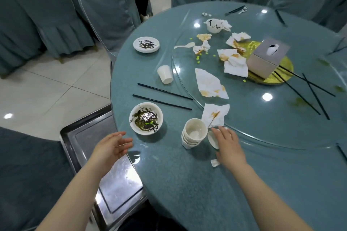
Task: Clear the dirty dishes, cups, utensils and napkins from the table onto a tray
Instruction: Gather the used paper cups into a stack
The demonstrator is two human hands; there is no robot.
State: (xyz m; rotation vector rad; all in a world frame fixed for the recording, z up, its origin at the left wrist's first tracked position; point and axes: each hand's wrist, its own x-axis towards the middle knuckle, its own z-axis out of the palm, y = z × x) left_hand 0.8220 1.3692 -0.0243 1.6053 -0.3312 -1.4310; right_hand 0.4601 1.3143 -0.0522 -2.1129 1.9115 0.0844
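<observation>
Right hand (228, 143) draped over small cup (213, 139) just beside cup stack (193, 133), fingers spread, grip unclear; left hand (112, 146) open, empty, above tray (84, 133) edge — best pinched by rim, nested squarely, stack steadied from left.

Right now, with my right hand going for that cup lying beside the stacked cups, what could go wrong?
1. The stack of cups leans, and your right hand is right beside it; a nudge could topple it.
2. The dirty bowl sits near the table edge above the tray; your left hand could knock it off.
</observation>
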